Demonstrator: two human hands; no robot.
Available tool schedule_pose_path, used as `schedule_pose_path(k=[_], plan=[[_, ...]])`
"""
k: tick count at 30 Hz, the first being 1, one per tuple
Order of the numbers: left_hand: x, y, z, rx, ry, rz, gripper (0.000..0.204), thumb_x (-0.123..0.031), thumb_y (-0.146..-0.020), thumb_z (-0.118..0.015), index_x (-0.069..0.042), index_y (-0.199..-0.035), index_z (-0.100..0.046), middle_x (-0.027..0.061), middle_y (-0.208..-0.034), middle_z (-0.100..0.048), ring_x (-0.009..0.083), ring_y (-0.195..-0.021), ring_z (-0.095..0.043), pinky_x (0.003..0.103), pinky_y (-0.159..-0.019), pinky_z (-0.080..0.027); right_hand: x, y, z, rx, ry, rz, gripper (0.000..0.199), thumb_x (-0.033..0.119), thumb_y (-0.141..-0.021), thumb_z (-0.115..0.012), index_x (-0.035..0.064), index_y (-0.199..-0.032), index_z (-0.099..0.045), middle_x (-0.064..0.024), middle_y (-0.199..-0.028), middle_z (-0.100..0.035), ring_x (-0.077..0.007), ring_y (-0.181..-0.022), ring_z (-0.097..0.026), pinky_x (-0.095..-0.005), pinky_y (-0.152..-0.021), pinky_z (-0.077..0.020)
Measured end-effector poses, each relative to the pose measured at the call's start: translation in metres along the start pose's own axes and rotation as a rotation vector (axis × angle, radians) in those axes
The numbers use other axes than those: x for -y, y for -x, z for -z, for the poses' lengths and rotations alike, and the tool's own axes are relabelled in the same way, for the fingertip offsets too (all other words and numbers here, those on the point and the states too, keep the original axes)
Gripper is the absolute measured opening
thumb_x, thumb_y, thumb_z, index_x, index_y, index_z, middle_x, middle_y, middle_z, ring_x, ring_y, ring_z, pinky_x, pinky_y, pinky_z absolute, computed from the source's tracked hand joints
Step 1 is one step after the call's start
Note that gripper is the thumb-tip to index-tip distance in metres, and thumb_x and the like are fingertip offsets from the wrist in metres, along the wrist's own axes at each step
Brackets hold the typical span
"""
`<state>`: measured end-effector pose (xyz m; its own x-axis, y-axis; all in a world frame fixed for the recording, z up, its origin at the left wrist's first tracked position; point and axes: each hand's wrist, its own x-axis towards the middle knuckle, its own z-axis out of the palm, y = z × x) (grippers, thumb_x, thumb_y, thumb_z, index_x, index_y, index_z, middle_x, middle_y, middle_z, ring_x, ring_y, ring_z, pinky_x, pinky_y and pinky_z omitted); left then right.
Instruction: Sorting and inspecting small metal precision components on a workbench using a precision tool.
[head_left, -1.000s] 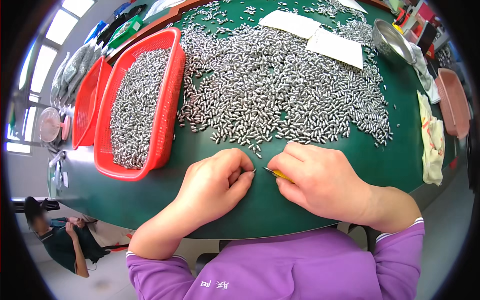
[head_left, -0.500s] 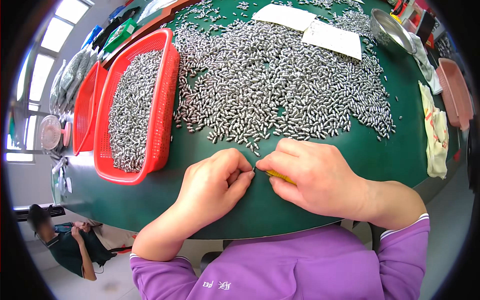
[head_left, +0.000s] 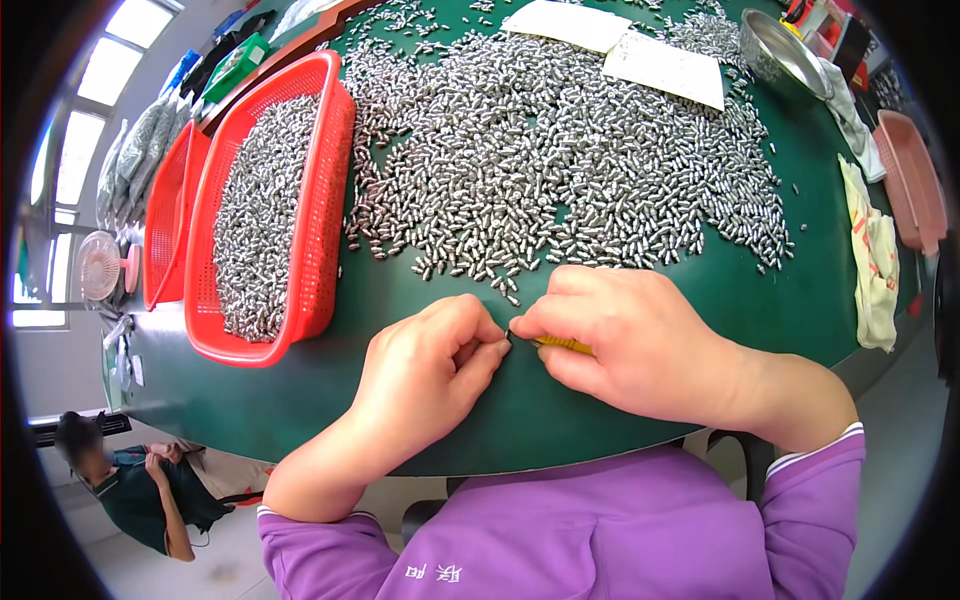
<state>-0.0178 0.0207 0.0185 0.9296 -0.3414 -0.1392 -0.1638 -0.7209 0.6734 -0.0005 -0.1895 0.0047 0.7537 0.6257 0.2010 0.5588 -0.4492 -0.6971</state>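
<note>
My left hand (head_left: 430, 365) rests on the green table (head_left: 330, 390) with its fingers curled, pinching something small and dark at the fingertips; the piece itself is mostly hidden. My right hand (head_left: 630, 340) is closed on a thin yellow tool (head_left: 562, 345), whose tip meets the left fingertips. Just beyond both hands lies a wide heap of small silver metal pieces (head_left: 560, 170).
A red basket (head_left: 320, 200) holding more silver pieces stands at the left, with a second red basket (head_left: 165, 215) behind it. White paper sheets (head_left: 665, 70), a metal bowl (head_left: 785, 50), a cloth (head_left: 875, 260) and a pink tray (head_left: 915, 180) lie right. A person (head_left: 140, 480) crouches on the floor, lower left.
Both hands stay together at the table's near edge, fingertips still meeting; they sit slightly lower and to the right in view.
</note>
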Motion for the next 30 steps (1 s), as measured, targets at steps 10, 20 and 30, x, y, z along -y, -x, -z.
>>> schedule_pose_path(k=[10,20,30], plan=[[0.0,0.001,-0.001,0.017,0.033,0.049,0.011,-0.009,-0.081,-0.068,-0.005,-0.082,-0.058,0.0074,-0.074,-0.059,0.0214,-0.061,-0.059,0.034,-0.057,-0.047,0.004,-0.001,-0.002,0.03,0.049,-0.041,0.009,0.011,-0.078,-0.062,0.0073,-0.087,-0.063,-0.0089,-0.081,-0.057,-0.0282,-0.076,-0.062,-0.0413,-0.067,-0.051],[0.005,-0.003,0.001,0.003,0.13,0.079,0.01,-0.008,-0.08,-0.067,-0.005,-0.085,-0.06,0.0017,-0.064,-0.047,0.0117,-0.054,-0.046,0.027,-0.054,-0.042,-0.031,-0.015,0.041,-0.51,0.532,-0.085,0.024,0.012,-0.085,-0.066,0.0102,-0.108,-0.064,-0.0077,-0.088,-0.06,-0.0273,-0.078,-0.062,-0.0372,-0.069,-0.0501],[0.011,-0.004,0.005,-0.099,0.746,-0.001,0.007,-0.001,-0.088,-0.06,-0.005,-0.093,-0.056,-0.006,-0.079,-0.05,0.0012,-0.069,-0.042,0.018,-0.063,-0.037,-0.012,-0.014,0.029,-0.327,0.404,0.301,0.017,0.005,-0.069,-0.07,0.0127,-0.085,-0.07,-0.0016,-0.085,-0.058,-0.0225,-0.081,-0.058,-0.0362,-0.07,-0.0468]])
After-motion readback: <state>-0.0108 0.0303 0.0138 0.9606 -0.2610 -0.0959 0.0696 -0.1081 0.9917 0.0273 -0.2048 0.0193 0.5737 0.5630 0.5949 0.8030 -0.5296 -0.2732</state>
